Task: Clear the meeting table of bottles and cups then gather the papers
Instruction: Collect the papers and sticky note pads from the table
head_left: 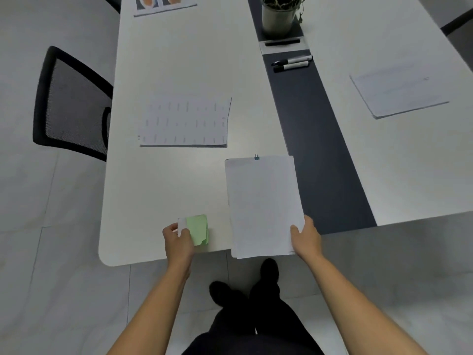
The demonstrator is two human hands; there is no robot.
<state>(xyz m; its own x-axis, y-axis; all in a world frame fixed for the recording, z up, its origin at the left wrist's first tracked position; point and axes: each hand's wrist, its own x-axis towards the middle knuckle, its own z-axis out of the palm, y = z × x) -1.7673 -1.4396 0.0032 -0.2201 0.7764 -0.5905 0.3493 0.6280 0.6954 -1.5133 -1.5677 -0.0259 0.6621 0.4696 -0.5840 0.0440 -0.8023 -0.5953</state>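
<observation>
Papers: a clipped stack overhangs the white table's near edge at 6 o'clock. The right hand pinches its corner, thumb on top. The left hand pinches green notes at 7 o'clock.

Three more papers lie on the table: a printed sheet at 11 o'clock, a photo page farther off at 11 and a plain sheet at 2.

Two markers and one potted plant are at 1 o'clock. One mesh chair stands at 10 o'clock on the tiled floor.
</observation>
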